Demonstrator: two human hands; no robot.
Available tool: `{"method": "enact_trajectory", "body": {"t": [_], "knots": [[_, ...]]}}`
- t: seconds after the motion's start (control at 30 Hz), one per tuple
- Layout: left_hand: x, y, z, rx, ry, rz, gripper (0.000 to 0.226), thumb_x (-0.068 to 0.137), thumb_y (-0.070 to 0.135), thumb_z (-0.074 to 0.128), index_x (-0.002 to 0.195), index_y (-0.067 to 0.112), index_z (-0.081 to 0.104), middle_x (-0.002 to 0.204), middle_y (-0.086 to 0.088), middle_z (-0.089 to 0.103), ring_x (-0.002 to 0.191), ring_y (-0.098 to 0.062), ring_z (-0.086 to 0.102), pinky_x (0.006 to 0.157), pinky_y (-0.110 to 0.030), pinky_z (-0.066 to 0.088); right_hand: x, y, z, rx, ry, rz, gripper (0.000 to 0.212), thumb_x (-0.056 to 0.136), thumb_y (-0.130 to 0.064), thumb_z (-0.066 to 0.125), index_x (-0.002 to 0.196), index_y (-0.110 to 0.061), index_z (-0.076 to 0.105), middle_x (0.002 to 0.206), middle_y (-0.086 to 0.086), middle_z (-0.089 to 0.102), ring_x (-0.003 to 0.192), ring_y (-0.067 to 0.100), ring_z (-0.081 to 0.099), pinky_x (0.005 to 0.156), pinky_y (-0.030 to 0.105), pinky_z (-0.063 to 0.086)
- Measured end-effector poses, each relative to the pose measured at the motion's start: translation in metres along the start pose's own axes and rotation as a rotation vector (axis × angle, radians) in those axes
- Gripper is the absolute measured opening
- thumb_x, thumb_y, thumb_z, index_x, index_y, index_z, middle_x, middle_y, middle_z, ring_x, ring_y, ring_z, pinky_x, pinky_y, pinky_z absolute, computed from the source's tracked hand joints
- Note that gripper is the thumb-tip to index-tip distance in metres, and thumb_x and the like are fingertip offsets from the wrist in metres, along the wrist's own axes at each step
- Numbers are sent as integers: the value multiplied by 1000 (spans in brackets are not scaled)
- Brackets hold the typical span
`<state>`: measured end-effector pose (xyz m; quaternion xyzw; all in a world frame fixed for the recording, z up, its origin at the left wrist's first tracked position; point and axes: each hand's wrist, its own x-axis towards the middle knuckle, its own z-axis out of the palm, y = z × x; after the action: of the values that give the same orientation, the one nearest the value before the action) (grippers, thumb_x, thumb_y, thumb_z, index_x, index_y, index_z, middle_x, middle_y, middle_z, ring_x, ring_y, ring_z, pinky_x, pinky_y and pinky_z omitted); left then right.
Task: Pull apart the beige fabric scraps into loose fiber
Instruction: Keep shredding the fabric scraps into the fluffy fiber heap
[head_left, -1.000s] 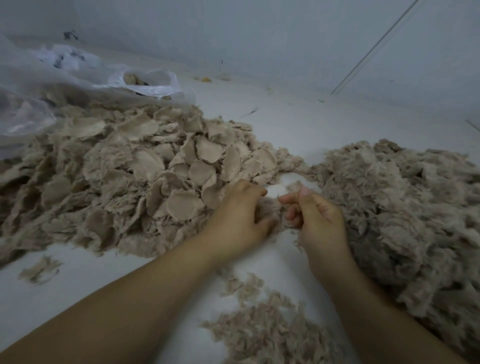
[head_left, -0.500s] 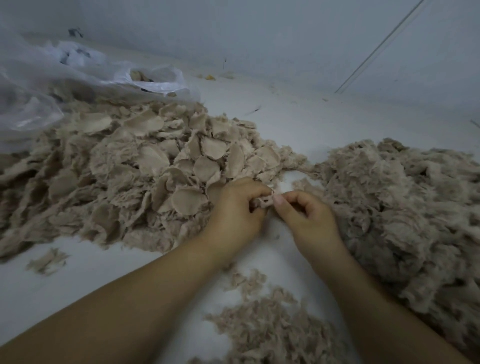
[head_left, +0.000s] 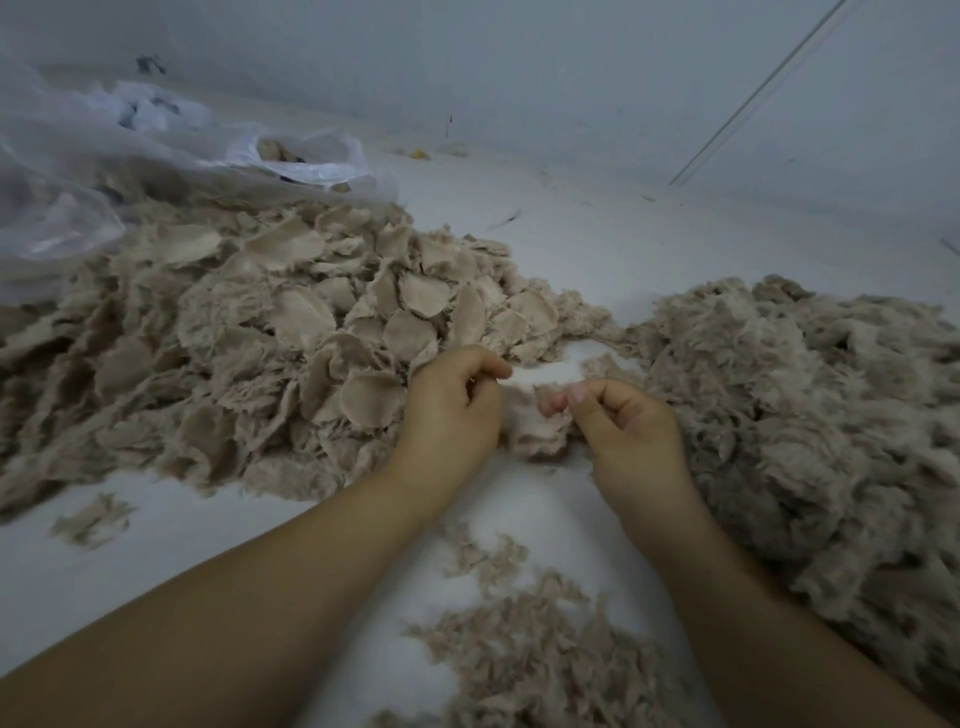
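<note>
We're roughly mid-job: left hand (head_left: 447, 415) and right hand (head_left: 631, 431) each pinch one scrap (head_left: 530, 426), stretched between grips. Scrap pile (head_left: 291, 332) left remains big; loose fiber (head_left: 810, 415) heaped right.

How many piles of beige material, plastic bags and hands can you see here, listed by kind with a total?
Piles of beige material: 3, the scrap pile, the fluffy fiber pile, the small near pile
Plastic bags: 1, the clear plastic bag
Hands: 2, left hand, right hand
Total: 6
</note>
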<state>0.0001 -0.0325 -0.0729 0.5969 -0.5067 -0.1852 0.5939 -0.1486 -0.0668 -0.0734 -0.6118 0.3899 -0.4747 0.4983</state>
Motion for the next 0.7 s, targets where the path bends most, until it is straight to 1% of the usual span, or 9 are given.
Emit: {"method": "enact_trajectory", "body": {"t": [0.07, 0.1, 0.2, 0.27, 0.37, 0.5, 0.57, 0.63, 0.7], "knots": [[0, 2, -3, -225, -74, -115, 7, 92, 17, 58, 90, 16, 64, 72, 0, 63, 59, -16, 58, 49, -29, 45, -2, -1, 2, -3, -13, -14, 35, 101, -10, 53, 72, -19, 70, 77, 18, 71, 60, 23, 64, 53, 30, 53], [-1, 3, -4, -258, -159, -120, 11, 88, 26, 64, 94, 18, 63, 73, 1, 65, 58, -15, 58, 47, -28, 44, -2, -1, 2, 0, -7, -12, 33, 100, -10, 54, 73, -19, 70, 77, 16, 72, 64, 25, 67, 57, 32, 55], [-3, 1, 1, -98, -355, -37, 36, 72, 17, 86, 100, 17, 63, 77, -2, 65, 59, -10, 54, 55, -26, 48, 0, 0, 1, 43, 3, 24, 25, 100, -9, 53, 81, -11, 69, 83, 13, 75, 78, 28, 73, 65, 34, 61], [-3, -1, 5, -10, -352, 14, 32, 69, 12, 88, 90, 20, 65, 72, 10, 61, 57, -3, 51, 56, -21, 45, 0, -1, 1, 63, 3, 33, 26, 101, -8, 51, 81, -9, 69, 83, 11, 76, 78, 26, 74, 61, 29, 59], [-3, -4, 6, 2, -345, 18, 30, 67, 26, 89, 82, 30, 63, 65, 24, 58, 53, 6, 48, 52, -10, 38, -1, -3, 2, 80, 15, 23, 26, 101, -9, 50, 83, -8, 69, 83, 10, 76, 75, 25, 74, 57, 29, 59], [-5, -4, 9, 131, -390, 14, 25, 74, 33, 82, 76, 38, 57, 65, 33, 58, 53, 7, 52, 52, -9, 37, -4, -5, 2, 34, 47, -38, 40, 101, -8, 51, 72, -26, 72, 78, 0, 76, 71, 14, 73, 56, 23, 56], [-4, -7, 10, 132, -381, 23, 25, 80, 16, 77, 75, 35, 60, 63, 23, 63, 54, 6, 54, 55, -13, 41, -3, -5, 2, 43, 87, -36, 36, 101, -10, 51, 75, -24, 70, 79, 2, 77, 73, 16, 74, 58, 22, 56], [-3, -7, 7, 65, -329, -3, 23, 83, 2, 70, 75, 23, 67, 64, 4, 68, 57, -7, 59, 56, -25, 48, -1, -4, 0, 62, 142, -9, 27, 102, -13, 50, 82, -16, 67, 81, 5, 77, 73, 20, 74, 58, 27, 58], [-3, -6, 5, -40, -252, -39, 27, 86, -3, 66, 73, 20, 70, 66, -5, 70, 60, -14, 63, 59, -27, 51, 1, -2, -1, 25, 190, -3, 26, 103, -15, 50, 83, -14, 66, 81, 4, 77, 72, 21, 74, 61, 32, 59]]}}
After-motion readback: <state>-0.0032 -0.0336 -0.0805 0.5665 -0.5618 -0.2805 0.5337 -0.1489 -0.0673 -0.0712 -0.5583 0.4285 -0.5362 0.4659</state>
